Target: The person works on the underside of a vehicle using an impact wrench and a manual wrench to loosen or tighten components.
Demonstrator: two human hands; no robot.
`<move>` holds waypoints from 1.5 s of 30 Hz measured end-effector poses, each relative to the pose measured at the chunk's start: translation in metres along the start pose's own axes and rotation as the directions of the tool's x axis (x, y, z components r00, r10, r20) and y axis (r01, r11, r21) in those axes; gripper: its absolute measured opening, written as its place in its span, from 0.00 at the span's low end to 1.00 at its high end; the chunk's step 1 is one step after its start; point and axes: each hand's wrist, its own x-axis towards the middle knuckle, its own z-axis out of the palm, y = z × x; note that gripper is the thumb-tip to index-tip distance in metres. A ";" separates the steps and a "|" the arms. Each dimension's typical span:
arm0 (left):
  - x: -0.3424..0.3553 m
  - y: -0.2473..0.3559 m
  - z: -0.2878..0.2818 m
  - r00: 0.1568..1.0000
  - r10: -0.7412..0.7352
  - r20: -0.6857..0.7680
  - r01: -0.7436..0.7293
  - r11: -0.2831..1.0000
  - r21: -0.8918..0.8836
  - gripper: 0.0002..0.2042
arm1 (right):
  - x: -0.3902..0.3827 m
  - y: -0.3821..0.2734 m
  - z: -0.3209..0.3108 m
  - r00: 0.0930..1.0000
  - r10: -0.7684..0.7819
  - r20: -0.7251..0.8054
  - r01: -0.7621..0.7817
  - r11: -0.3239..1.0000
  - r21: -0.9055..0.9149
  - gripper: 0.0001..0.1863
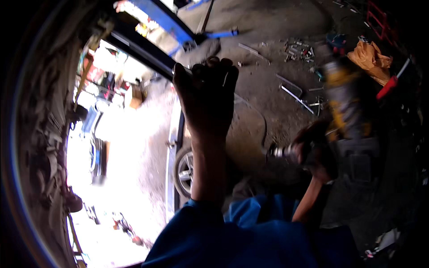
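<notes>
My left hand (208,94) is raised near the middle of the view, dark against the light. Its fingers are curled over, and a thin bright glint shows among them; what they hold, if anything, I cannot make out. Lower to the right, my right hand (315,149) is closed round a tool with a ringed chrome end (282,152) that points left. Right beside that hand is a blurred yellow-and-grey power tool (348,100) with a dark block-shaped base. Whether the chrome end belongs to it is not clear.
Car underbody parts (49,147) line the left edge. A blue lift post (165,20) stands behind my left hand, with a wheel (184,172) below. Metal tools (297,98) and sockets (299,51) lie on the floor, near an orange-brown bag (370,60) and a red-handled tool (388,87).
</notes>
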 end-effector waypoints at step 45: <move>0.010 0.159 0.115 0.706 0.071 0.704 -0.613 -0.436 0.659 0.15 | 0.280 -0.027 0.187 0.960 -0.254 0.119 0.149 0.822 0.549 0.13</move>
